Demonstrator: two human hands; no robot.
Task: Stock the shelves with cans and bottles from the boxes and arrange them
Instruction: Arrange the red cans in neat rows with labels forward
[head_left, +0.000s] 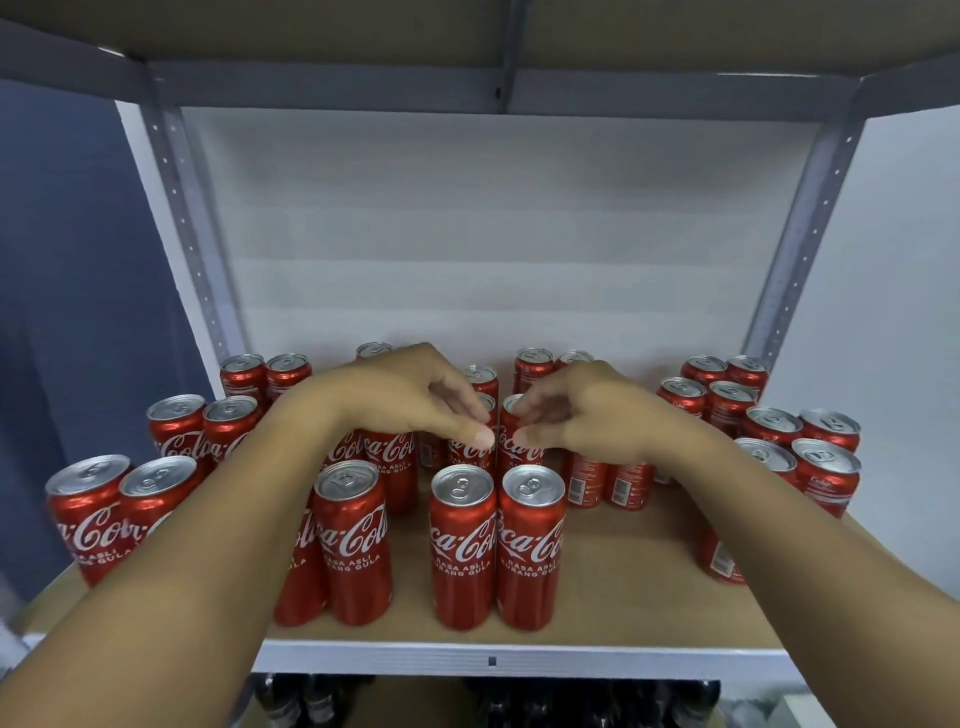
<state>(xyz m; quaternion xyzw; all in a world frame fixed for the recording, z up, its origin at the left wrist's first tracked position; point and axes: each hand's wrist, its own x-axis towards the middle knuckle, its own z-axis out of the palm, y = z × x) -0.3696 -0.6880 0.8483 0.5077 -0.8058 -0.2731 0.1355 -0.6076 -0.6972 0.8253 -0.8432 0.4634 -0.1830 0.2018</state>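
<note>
While red cans (462, 545) stood in paired rows on the shelf (613, 587), the left hand (415, 397) and right hand (582, 410) hovered above them with loosely curled fingers, holding nothing.

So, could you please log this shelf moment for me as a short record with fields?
setting: wooden shelf in a grey metal rack
stock: red Coca-Cola cans, all upright, standing in paired columns front to back
left hand: fingers loosely curled above the middle cans, gripping nothing visible
right hand: mirrors it, fingertips near a can top
labels: front cans face forward, several on the right show barcodes
below: dark bottles on the lower shelf
</note>
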